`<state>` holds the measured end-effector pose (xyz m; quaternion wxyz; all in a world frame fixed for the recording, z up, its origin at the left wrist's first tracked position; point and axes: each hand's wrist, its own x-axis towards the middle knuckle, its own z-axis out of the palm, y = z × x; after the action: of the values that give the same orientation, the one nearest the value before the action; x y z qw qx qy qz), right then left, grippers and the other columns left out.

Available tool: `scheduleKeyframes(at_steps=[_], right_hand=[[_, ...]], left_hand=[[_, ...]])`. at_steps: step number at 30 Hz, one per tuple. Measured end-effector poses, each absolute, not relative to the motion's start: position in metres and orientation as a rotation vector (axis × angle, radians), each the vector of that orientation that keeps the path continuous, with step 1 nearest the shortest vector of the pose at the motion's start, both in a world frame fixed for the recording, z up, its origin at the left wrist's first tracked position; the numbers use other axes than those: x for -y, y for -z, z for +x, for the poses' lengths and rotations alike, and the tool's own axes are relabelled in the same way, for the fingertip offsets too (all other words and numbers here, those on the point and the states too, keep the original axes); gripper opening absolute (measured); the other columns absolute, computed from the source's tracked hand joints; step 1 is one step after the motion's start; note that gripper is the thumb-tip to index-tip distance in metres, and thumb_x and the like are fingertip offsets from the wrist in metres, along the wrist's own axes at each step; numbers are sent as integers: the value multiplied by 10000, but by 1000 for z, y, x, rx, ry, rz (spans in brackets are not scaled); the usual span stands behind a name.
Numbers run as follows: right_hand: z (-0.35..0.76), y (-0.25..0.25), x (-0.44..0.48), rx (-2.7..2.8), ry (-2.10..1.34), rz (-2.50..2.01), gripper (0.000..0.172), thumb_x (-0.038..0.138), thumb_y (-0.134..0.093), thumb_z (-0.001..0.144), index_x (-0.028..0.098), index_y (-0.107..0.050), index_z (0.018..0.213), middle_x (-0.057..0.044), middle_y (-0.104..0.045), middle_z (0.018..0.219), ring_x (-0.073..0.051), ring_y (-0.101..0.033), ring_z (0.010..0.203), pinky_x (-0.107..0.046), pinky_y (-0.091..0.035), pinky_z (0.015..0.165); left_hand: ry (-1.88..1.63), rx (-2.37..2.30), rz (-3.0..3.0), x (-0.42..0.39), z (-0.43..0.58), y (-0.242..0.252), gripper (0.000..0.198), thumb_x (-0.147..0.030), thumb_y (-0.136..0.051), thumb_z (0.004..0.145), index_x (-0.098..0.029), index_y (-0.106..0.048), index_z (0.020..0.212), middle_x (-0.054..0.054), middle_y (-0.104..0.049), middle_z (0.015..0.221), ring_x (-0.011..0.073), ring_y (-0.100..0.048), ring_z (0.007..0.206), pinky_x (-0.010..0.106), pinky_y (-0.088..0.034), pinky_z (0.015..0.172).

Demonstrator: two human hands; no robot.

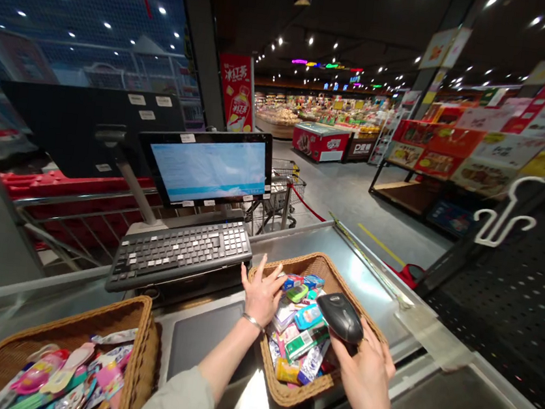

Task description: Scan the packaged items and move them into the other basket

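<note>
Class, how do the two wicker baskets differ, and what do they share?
The left hand and right hand are at the right basket, neither at the left basket. The right basket shows small boxes; the left basket shows rounded pink pieces. Both are brown, woven and open-topped.

– What lies ahead of you?
– You face a supermarket hall under a dark ceiling [397, 15] dotted with small white spotlights [492, 1]. Beyond a smooth grey floor [341, 186] with a painted yellow stripe [381, 244] stands a long red chest freezer [316, 144].
– And to your sides?
– On your left, a tall red advertising panel [237, 95] beside a black pillar [200, 39]; on your right, stacked red and orange cartons [457, 141] and, nearer you, a black perforated panel [521, 311].
</note>
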<state>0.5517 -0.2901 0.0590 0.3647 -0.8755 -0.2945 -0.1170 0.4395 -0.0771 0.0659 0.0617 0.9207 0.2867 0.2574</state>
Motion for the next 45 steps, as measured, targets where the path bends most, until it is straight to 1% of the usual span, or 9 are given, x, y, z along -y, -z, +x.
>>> scheduleKeyframes(at_steps=[4, 8, 11, 15, 22, 27, 32, 38, 45], right_hand=[[551, -60, 290, 740, 285, -2259, 573, 631, -423, 819, 163, -703, 995, -173, -678, 1191, -320, -561, 1204, -515, -265, 1076], [549, -62, 289, 752, 282, -2265, 561, 613, -423, 827, 164, -706, 1009, -174, -668, 1210, -326, -549, 1220, -531, -255, 1082], [548, -64, 287, 754, 264, -2263, 570, 610, -423, 824, 162, -706, 1034, -170, -663, 1224, -320, -546, 1226, -526, -254, 1087], [542, -66, 281, 756, 221, -2265, 577, 616, -433, 809, 178, -703, 1069, -154, -641, 1273, -306, -534, 1242, -511, -241, 1098], [522, -74, 267, 864, 133, -2233, 560, 607, -439, 817, 184, -692, 1082, -147, -623, 1300, -308, -505, 1264, -515, -202, 1112], [502, -81, 256, 964, 153, -2167, 541, 607, -439, 816, 182, -700, 1025, -158, -650, 1244, -315, -519, 1242, -516, -217, 1107], [477, -85, 242, 1080, 100, -2101, 518, 598, -452, 818, 186, -708, 1000, -158, -676, 1184, -330, -530, 1227, -531, -234, 1096], [440, -84, 223, 1207, 41, -2038, 487, 561, -440, 825, 194, -713, 992, -136, -694, 1147, -326, -525, 1241, -545, -205, 1111], [398, -79, 205, 1331, -53, -1999, 427, 510, -472, 823, 215, -702, 1029, -123, -647, 1262, -310, -506, 1273, -542, -215, 1108]], left_hand=[[-487, -836, 2831, 76, 453, -55, 345, -374, -512, 931, -446, -590, 1259, -38, -478, 1482, 339, -158, 1487, 751, 76, 1101], [-308, -893, 2826, 76, 454, -49, 409, -403, -488, 933, -398, -533, 1339, 21, -418, 1527, 360, -170, 1481, 772, 86, 1078], [-310, -949, 2825, 75, 447, -53, 488, -458, -507, 913, -374, -478, 1393, 42, -388, 1546, 349, -158, 1486, 756, 77, 1093], [-349, -1017, 2793, 77, 433, -66, 522, -527, -459, 921, -357, -453, 1415, 36, -345, 1568, 335, -149, 1490, 737, 38, 1116], [-430, -1080, 2666, 85, 396, -88, 566, -560, -455, 917, -308, -454, 1423, 73, -287, 1589, 341, -140, 1491, 715, 22, 1131], [-468, -1141, 2583, 95, 357, -98, 602, -617, -450, 900, -303, -468, 1414, 96, -289, 1584, 346, -149, 1489, 717, 1, 1133], [-452, -1204, 2521, 107, 311, -104, 627, -616, -477, 890, -278, -468, 1418, 112, -268, 1588, 358, -143, 1486, 710, -31, 1139], [-407, -1323, 2470, 112, 248, -100, 639, -583, -515, 887, -254, -450, 1430, 139, -254, 1587, 374, -135, 1482, 714, -75, 1131], [-439, -1505, 2417, 110, 174, -93, 609, -500, -547, 900, -254, -425, 1443, 139, -285, 1578, 340, -154, 1484, 668, -108, 1154]])
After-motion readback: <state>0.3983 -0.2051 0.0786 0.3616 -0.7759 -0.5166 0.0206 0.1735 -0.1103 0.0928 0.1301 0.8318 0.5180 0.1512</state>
